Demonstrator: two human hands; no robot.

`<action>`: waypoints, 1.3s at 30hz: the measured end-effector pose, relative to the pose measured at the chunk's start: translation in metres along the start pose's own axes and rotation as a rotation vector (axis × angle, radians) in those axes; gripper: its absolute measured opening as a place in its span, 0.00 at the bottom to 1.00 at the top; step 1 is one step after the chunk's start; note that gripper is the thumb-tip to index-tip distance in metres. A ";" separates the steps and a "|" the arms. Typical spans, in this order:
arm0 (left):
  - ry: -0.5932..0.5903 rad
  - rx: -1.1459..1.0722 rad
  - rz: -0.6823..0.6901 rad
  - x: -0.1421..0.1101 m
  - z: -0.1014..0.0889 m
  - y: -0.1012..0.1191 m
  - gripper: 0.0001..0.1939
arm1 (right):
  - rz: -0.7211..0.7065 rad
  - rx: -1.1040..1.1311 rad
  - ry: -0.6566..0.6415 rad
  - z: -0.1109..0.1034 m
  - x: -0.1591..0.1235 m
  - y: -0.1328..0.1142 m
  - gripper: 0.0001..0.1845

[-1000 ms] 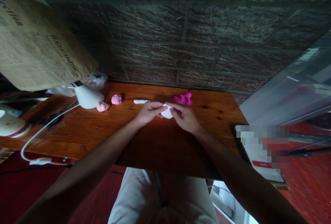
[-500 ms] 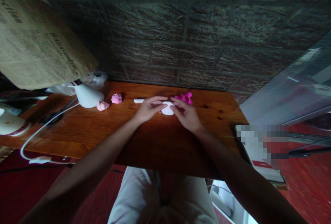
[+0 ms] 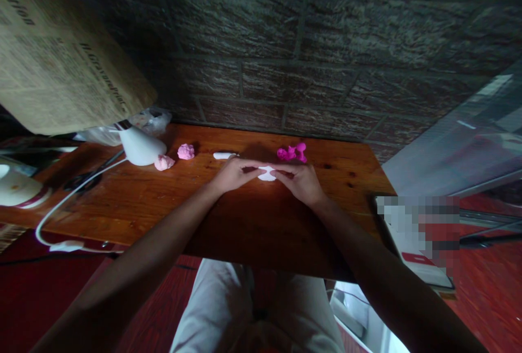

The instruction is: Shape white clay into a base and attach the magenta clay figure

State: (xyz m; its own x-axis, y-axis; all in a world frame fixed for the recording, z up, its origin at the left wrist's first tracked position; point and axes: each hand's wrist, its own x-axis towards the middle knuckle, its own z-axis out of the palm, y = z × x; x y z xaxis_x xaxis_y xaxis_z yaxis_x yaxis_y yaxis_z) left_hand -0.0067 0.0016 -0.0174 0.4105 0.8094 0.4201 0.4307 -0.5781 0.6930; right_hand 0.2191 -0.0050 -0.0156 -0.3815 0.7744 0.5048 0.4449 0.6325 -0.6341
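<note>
Between my hands is a flat, roundish white piece [image 3: 267, 174] that looks like modelling clay. My left hand [image 3: 234, 174] pinches its left edge with thumb and fingers. On the opposite edge my right hand [image 3: 302, 181] is closed the same way, the fingertips of both hands nearly meeting along the far side. Just beyond my left hand lies a white stick-shaped piece [image 3: 224, 155], its right end near my fingers. Bright magenta lumpy shapes [image 3: 292, 152] rest behind my right hand. Farther left are a pink crumpled lump [image 3: 186, 151] and a paler pink lump [image 3: 164, 162].
A lamp with a white base [image 3: 142, 147] and newsprint shade [image 3: 69, 59] stands left, its cord [image 3: 57, 209] crossing the wooden table [image 3: 261, 228]. Dark scissors [image 3: 84, 180] and a white cup-like container [image 3: 20, 190] lie beyond. A brick wall [image 3: 265, 32] closes the back.
My fingers, lifted apart half a second ago, have come down and together over the white piece's far edge. The view has shifted slightly. The other pieces stay where they were.
</note>
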 end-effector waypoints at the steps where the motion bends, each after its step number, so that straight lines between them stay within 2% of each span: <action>1: -0.006 0.014 -0.001 0.000 -0.001 0.000 0.13 | 0.001 0.002 -0.013 -0.001 0.000 0.000 0.14; 9: -0.050 0.025 -0.034 0.000 -0.004 -0.002 0.10 | -0.052 -0.018 -0.059 0.001 0.001 0.000 0.13; 19: -0.048 -0.031 -0.047 0.000 -0.004 0.004 0.13 | -0.001 0.018 -0.015 0.000 -0.004 0.002 0.16; 29: -0.076 0.006 -0.035 0.000 -0.006 -0.004 0.11 | -0.082 -0.056 -0.099 -0.001 -0.003 0.003 0.14; 34: -0.035 -0.003 -0.031 -0.001 -0.003 -0.004 0.12 | -0.117 -0.047 -0.056 -0.001 -0.004 0.001 0.17; 39: -0.044 -0.021 -0.045 -0.002 -0.003 -0.005 0.11 | -0.190 -0.050 -0.090 -0.001 -0.003 0.002 0.16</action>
State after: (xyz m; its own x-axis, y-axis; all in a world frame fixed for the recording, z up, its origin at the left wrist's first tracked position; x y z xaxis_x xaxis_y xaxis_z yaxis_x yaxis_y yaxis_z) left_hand -0.0122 0.0036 -0.0198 0.4265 0.8288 0.3622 0.4325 -0.5386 0.7231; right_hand 0.2221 -0.0057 -0.0175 -0.5322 0.6377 0.5568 0.3969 0.7689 -0.5012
